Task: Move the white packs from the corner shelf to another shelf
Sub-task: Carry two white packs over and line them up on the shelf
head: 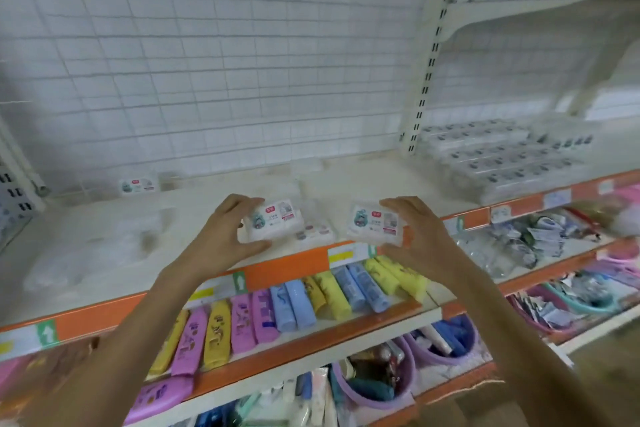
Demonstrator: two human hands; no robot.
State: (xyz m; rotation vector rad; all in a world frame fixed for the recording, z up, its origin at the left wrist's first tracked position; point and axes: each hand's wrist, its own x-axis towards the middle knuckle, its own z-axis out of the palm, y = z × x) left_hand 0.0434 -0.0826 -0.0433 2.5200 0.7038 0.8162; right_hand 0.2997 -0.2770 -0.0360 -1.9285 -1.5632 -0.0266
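Note:
My left hand (227,236) grips a white pack (275,220) with a printed label, just above the cream shelf (104,239). My right hand (414,229) grips a second white pack (375,224) over the shelf's orange front edge. A smaller flat pack (313,230) lies on the shelf between the two. One more white pack (136,185) stands at the back of the shelf against the wire grid wall. On the adjoining shelf to the right lie several rows of white packs (502,156).
Below the orange price rail (287,270) lie several yellow, pink and blue pouches (277,312). Purple tubs (433,350) with goods stand lower. Crumpled clear plastic (93,250) lies on the shelf's left part. A slotted upright post (429,55) divides the two bays.

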